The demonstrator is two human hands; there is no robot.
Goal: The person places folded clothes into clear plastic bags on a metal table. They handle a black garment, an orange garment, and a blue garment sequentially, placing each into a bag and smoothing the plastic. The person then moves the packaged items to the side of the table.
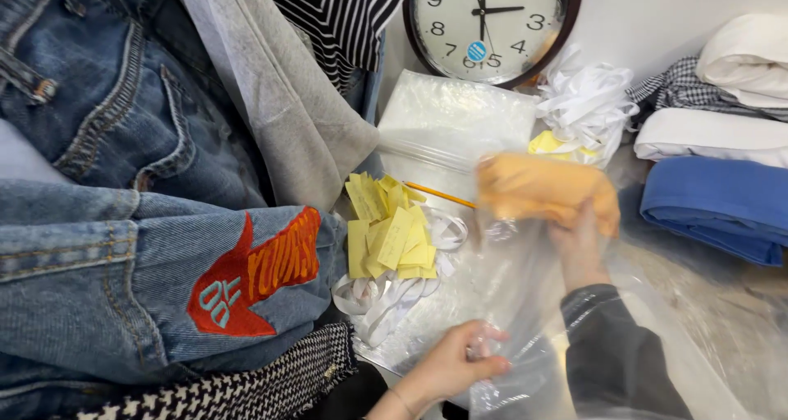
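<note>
My right hand (579, 248) grips a folded orange cloth (546, 189) and holds it at the mouth of a clear plastic bag (525, 305). My left hand (455, 362) pinches the near edge of that bag at the bottom of the view. The bag's film drapes over my dark right sleeve (616, 354). Just left of the bag lies a heap of yellow paper slips (386, 231) on white ribbon strips (386, 301), with a pencil (439, 194) beside them.
Denim garments (107, 223) with an orange patch, a grey cloth and a houndstooth fabric (246, 391) fill the left. A wall clock (492, 22) leans at the back, with a pile of plastic bags (451, 120) below it. Folded white and blue cloths (714, 198) are stacked at right.
</note>
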